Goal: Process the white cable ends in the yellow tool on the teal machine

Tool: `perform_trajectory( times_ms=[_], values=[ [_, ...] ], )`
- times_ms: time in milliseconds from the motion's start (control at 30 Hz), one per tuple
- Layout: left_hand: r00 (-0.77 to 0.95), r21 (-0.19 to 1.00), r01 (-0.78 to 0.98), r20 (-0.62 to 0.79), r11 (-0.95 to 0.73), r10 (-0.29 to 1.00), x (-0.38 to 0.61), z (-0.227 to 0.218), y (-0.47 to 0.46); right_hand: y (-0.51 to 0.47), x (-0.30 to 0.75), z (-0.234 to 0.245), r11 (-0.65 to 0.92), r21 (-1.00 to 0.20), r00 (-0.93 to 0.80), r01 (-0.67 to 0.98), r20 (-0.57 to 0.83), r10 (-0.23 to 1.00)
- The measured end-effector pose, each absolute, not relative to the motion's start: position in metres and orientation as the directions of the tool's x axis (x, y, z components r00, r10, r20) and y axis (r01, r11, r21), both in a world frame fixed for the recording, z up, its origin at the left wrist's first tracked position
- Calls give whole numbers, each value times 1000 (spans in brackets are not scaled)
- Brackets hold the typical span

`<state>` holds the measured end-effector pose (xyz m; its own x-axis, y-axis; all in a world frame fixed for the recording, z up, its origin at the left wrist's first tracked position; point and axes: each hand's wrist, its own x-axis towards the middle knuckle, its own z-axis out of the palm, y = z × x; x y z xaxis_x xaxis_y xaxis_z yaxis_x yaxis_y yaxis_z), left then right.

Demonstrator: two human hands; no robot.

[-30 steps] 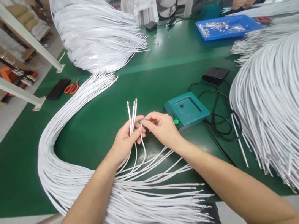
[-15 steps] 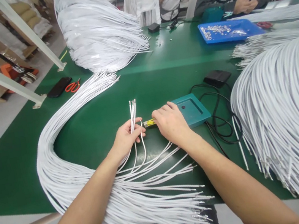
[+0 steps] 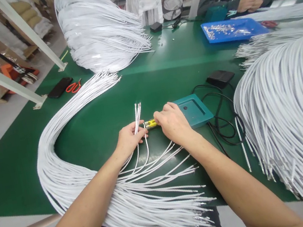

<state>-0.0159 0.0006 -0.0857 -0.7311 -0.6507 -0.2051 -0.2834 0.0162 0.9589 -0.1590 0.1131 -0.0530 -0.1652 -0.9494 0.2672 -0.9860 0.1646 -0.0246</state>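
Note:
My left hand is closed around a few white wires, whose metal-tipped ends stand up above the fingers. One more wire bends up to my left fingertips. At that spot the metal tip of a small yellow tool meets the wire end, touching or very near it. My right hand grips the other end of this tool, and its fingers hide most of the handle. A long bundle of white wires curves round on the left and passes under my forearms, its loose ends fanned out near me.
Behind my right hand lies a teal tray-like device, with black cables and a black box. Large wire heaps stand right and at the back. A blue tray, phone and red-handled scissors lie farther off. A person sits opposite.
My left hand and its upright wires have shifted slightly right and down. The yellow tool has turned a little, showing a broader yellow side. My right hand stays nearly in place.

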Motion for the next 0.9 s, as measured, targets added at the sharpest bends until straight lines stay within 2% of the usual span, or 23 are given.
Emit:
perform_trajectory(
  times_ms=[200,367,567,667,767,800,833,900],
  values=[
    [-742,948,-311,-200,63,-640,-16,-88,0,115,-159,-49,215,-38,-217,-976,273,-937],
    [-738,959,-283,-216,3,-640,-15,-86,1,119,-171,-54,500,4,-450,-866,430,-783],
    [-731,951,-308,-251,-21,-635,-13,-80,-2,120,-175,-55,490,-18,-449,-871,432,-782],
    [-732,960,-280,-236,-35,-639,-10,-80,-7,118,-159,-44,358,-145,-384,-923,440,-812],
    [-747,971,-217,-232,-102,-623,-7,-82,-11,115,-130,-37,-41,-297,-75,-954,370,-926],
    [-751,972,-200,-235,-127,-617,-6,-83,-12,114,-119,-37,-176,-306,70,-935,328,-942],
    [-755,971,-187,-241,-151,-609,-6,-84,-12,114,-109,-39,-248,-293,165,-923,278,-946],
    [-752,967,-172,-252,-188,-609,-6,-83,-12,115,-93,-44,-275,-252,240,-928,162,-957]
  ],
)
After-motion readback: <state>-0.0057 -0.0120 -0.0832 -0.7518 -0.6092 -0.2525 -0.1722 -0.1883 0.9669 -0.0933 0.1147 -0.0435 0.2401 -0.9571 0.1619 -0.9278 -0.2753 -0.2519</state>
